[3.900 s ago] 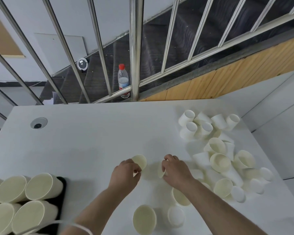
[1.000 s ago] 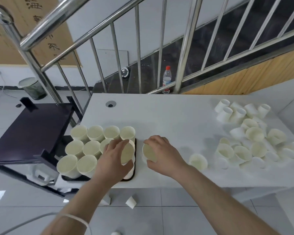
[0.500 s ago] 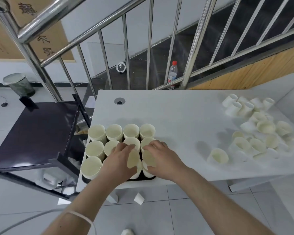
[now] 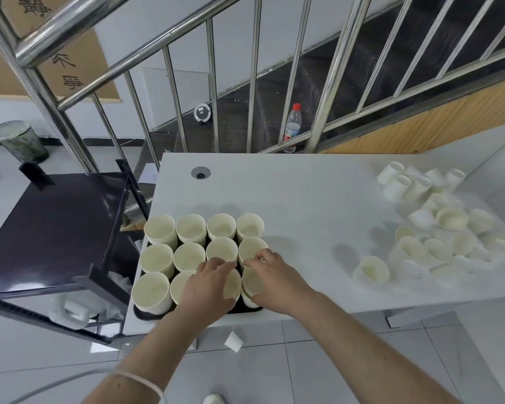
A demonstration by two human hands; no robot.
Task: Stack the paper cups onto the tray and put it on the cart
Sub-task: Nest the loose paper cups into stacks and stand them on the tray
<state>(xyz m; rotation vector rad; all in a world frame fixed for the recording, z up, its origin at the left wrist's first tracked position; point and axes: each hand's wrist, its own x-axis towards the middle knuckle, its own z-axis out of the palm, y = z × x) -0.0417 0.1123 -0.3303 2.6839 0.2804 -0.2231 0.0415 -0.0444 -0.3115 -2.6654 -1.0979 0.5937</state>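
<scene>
Many paper cups (image 4: 438, 225), white table (image 4: 303, 193), steel railing (image 4: 169, 71)

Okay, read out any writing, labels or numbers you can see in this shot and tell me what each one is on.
Brown wall board, top left: large dark brush characters, cut off by the frame and the railing; not readable.
Bottle with red cap behind the railing: blue and white label, too small to read.
Paper cups, tray, cart: no text visible.
</scene>
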